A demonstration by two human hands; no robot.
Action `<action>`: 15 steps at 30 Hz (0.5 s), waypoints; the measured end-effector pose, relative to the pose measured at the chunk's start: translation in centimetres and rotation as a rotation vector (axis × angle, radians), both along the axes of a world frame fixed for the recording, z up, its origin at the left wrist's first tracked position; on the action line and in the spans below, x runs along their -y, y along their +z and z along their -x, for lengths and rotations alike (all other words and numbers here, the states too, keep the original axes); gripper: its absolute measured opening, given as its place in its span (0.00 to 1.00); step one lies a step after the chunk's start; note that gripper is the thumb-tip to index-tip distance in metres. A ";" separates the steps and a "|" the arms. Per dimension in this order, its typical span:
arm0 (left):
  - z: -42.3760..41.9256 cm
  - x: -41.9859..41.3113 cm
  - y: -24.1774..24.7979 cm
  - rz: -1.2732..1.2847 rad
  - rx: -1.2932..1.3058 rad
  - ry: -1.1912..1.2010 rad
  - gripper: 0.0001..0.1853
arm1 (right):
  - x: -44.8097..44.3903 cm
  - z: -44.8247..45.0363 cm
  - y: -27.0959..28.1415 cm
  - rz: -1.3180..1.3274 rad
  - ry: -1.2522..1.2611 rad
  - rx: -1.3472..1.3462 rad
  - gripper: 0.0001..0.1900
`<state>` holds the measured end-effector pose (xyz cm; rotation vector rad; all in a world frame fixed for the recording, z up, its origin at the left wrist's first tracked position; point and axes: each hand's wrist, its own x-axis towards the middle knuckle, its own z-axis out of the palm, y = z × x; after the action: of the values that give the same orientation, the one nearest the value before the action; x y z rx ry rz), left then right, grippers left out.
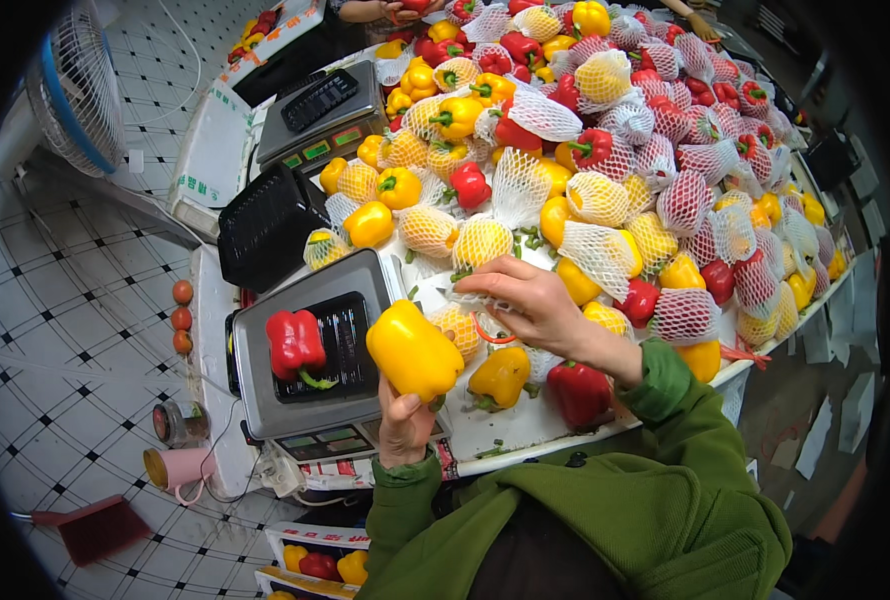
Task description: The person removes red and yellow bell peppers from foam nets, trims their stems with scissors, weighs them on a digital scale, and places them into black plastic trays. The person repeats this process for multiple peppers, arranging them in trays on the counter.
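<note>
My left hand [407,424] holds a yellow bell pepper [413,351] upright beside the near digital scale. My right hand [527,304] is curled above the white table by the heap, its fingers closed around a small tool with an orange-red part [492,330]; most of that tool is hidden. On the near scale [254,375] lies a black plastic tray [346,337] with a red bell pepper [295,345] on it. Below my right hand, a yellow pepper [500,377] and a red pepper [580,394] lie at the table's near edge. Cut green stems [529,240] are scattered about.
A large heap of red and yellow peppers, many in foam nets [601,247], covers the table. A stack of black trays [269,229] and a second scale [321,124] stand at the left. Further left are a fan [77,94], a pink mug [179,466] and a glass jar [181,421].
</note>
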<state>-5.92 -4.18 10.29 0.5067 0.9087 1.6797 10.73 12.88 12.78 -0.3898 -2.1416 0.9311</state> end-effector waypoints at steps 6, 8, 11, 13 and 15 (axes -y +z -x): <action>-1.4 -0.3 -0.5 -0.019 0.241 0.079 0.44 | 4.2 2.1 1.7 -0.027 0.251 -0.184 0.17; -0.9 -1.1 -0.7 -0.118 0.320 0.076 0.45 | 4.9 1.6 -0.2 -0.081 0.278 -0.155 0.16; -0.9 -1.6 -0.2 -0.163 0.423 0.164 0.43 | 5.2 0.3 -4.5 -0.212 0.278 0.067 0.15; -0.7 -1.7 0.5 -0.148 0.441 0.152 0.44 | 4.6 -0.9 -7.1 -0.293 0.295 0.374 0.12; -0.4 -1.6 0.4 -0.150 0.474 0.137 0.45 | 4.0 -1.3 -7.6 -0.344 0.188 0.339 0.14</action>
<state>-5.52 -2.57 10.67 0.1311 0.4819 1.8922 12.08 8.90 5.17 -0.1838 -2.6298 0.6077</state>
